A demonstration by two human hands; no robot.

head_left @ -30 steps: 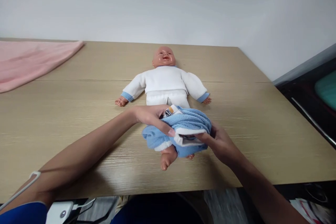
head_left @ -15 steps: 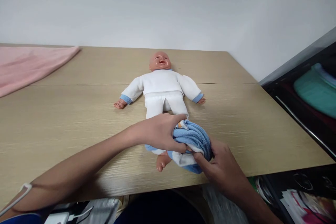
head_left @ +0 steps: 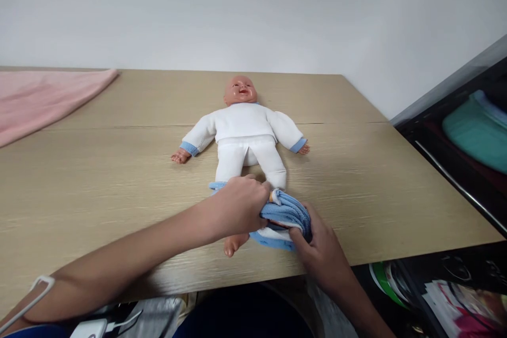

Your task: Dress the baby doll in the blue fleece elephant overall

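Observation:
A baby doll (head_left: 245,124) in white clothing with blue cuffs lies on its back, head toward the wall. Blue and white baby pants (head_left: 287,211) are bunched around its lower legs. One bare doll foot (head_left: 234,244) sticks out below the cloth on the left; the other foot is hidden. My left hand (head_left: 246,203) is closed on the bunched cloth between the doll's legs, its fingers partly hidden. With its thumb in front, my right hand (head_left: 317,235) pinches the right edge of the pants. Between my hands the gathered cloth shows an opening.
The doll lies on a light wooden table (head_left: 130,169). A pink cloth (head_left: 47,97) lies at the far left. On the right stands a dark shelf with a teal item (head_left: 477,129). Below the front edge are a white charger (head_left: 89,328) with a cable and papers (head_left: 443,301).
My left hand has turned and closed more tightly on the cloth. Both hands have shifted slightly left with the bunched pants, baring more of the doll's leg on the right.

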